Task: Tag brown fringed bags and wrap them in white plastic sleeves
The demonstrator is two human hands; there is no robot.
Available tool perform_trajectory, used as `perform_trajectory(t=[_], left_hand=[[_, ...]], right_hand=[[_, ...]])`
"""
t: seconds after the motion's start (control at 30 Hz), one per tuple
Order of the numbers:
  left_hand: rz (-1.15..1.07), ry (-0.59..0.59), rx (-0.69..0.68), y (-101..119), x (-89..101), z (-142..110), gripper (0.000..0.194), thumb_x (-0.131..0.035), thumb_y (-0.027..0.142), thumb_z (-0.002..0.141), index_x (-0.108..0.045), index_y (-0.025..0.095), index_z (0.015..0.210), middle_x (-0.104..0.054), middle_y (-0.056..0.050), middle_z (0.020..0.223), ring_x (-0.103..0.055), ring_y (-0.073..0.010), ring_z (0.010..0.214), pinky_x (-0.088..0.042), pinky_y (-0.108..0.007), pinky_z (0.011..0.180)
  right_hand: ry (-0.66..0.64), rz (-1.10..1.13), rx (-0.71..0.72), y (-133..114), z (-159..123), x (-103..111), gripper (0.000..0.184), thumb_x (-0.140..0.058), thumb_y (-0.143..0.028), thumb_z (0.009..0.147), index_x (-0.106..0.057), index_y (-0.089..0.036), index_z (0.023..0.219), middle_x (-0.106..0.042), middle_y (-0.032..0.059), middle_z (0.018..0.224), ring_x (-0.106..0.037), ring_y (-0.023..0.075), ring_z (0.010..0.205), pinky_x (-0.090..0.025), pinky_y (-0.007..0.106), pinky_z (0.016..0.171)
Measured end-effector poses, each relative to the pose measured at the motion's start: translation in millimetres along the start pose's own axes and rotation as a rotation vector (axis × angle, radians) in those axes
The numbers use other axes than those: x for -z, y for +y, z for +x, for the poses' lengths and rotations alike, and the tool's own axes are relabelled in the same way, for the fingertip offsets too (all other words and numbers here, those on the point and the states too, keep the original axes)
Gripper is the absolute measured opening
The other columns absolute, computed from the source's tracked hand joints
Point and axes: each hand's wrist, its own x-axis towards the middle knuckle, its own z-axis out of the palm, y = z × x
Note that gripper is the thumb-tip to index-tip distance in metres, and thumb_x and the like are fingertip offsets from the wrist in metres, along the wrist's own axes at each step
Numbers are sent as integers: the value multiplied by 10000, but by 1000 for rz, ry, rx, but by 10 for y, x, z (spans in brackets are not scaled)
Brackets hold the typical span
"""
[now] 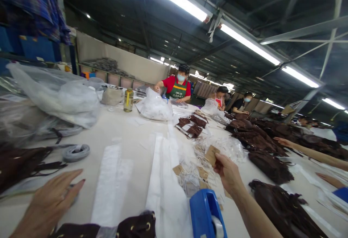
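Note:
My left hand (50,203) hovers over or rests on the table at the lower left; its fingers are stretched out and I see nothing held in them. Close to it are a dark brown bag (19,163) and a coil of grey strap (76,152). My right hand (227,171) pinches a brown cardboard tag (211,155) by its edge. Beneath that tag lies a loose heap of similar tags and white strings (191,176). At the bottom edge, a dark brown bag with gold eyelets (137,226) is partly cut off.
A blue tape dispenser (205,209) stands near my right forearm. White paper strips (163,180) run along the table. Brown bags (261,140) pile up on the right, where another person's hands reach in. A bottle (128,100) and plastic bags (156,105) stand further back, before a co-worker (178,87).

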Motion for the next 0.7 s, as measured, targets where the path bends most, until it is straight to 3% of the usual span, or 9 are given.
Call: perform_trajectory(t=[0.03,0.1,0.23,0.33,0.4,0.53,0.7], left_hand=[[-66,59,22,150,-12,24,306,-412,514,747,-640,330,834,-679,46,901,-595,-270,925,-439,-449,914],[-246,-32,25,559,-22,51,281,-484,459,726,-639,292,889,-672,-4,957,-597,-246,940,-457,-372,911],[-586,-362,11,1473,34,-20,254,-482,382,754,-647,245,890,-657,-49,955,-593,-215,898,-493,-306,781],[-631,-564,135,1898,97,-160,435,-667,349,611,-607,205,1017,-616,-73,996,-560,-219,884,-469,-289,739],[-617,-606,186,2007,112,-258,488,-724,306,541,-610,186,1000,-604,-71,969,-546,-216,856,-444,-287,744],[-710,-584,247,1965,55,-376,115,-571,240,641,-627,168,711,-592,-30,746,-536,-176,720,-405,-274,691],[-825,-554,328,1829,46,-381,150,-546,300,613,-554,155,573,-525,5,573,-488,-148,601,-352,-262,587]], right_hand=[[-38,11,-1,-56,-119,-71,262,-718,-371,565,-566,-163,617,-520,-42,499,-436,90,445,-307,208,401],[-111,28,-12,-143,-357,-214,279,-735,-379,567,-580,-156,628,-525,-40,494,-425,81,432,-299,201,400],[-211,69,-59,-216,-798,-470,307,-745,-405,568,-594,-153,658,-533,-38,482,-415,71,412,-287,190,395],[-267,91,-90,-221,-1084,-615,320,-742,-417,572,-596,-151,673,-544,-36,489,-419,67,410,-285,184,398],[-313,90,-96,-222,-1245,-685,327,-733,-430,584,-591,-146,667,-543,-33,488,-419,68,412,-284,184,398],[-375,107,-84,-228,-1461,-769,322,-716,-431,614,-583,-141,653,-536,-33,483,-410,62,409,-280,179,395],[-340,207,-127,-192,-1546,-788,304,-740,-395,590,-576,-144,644,-527,-39,451,-409,62,397,-286,168,378]])
